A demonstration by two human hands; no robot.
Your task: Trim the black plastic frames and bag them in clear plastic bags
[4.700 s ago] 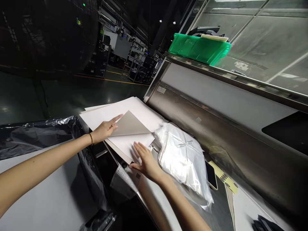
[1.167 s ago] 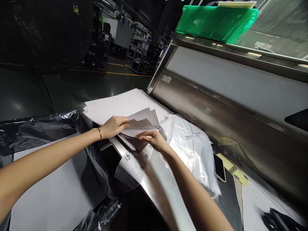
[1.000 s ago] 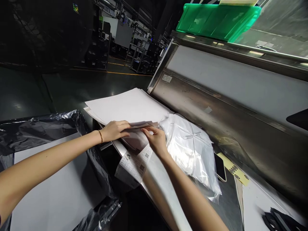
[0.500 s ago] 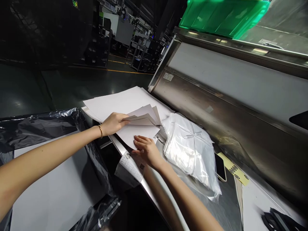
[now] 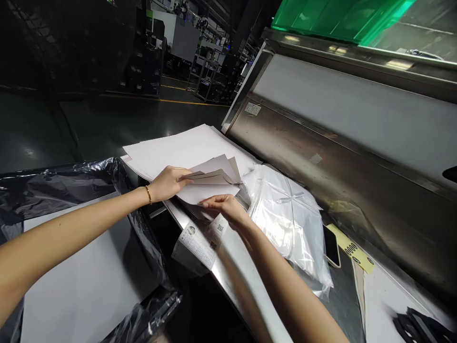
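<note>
Factory hall, dark green floor [image 5: 43, 128] crossed by a yellow line [image 5: 189, 101], equipment racks [image 5: 210, 83] in the background. Foreground: stainless-steel desk [image 5: 243, 305], with a steel wall [image 5: 321, 143] rising behind it.

Item 1: stack of white sheets [image 5: 178, 152], thin board or heavy paper, lying on the desk. Near corner fanned open, several layers lifted and showing grey-beige undersides [image 5: 214, 175].

Item 2: left hand [image 5: 166, 183], gold bangle [image 5: 148, 194] at the wrist. Grip closed on the lifted layers, fingers reaching over them.

Item 3: right hand [image 5: 224, 207], fingers lying along the lower edge of a white sheet. Whether this grip pinches the sheet cannot be told.

Item 4: printed label sheet [image 5: 198, 243], just below the right hand, hanging over the desk edge. Carries a round logo, two QR codes and small text, too small to read.

Item 5: clear plastic bag [image 5: 285, 219], white contents, cross-tied, just beside the stack.

Item 6: smartphone [image 5: 332, 245] beside a yellow strip [image 5: 352, 252] marked with black ovals.

Item 7: green plastic bin [image 5: 339, 14], on the ledge above.

Item 8: black plastic sheeting [image 5: 53, 190], left of the desk.
</note>
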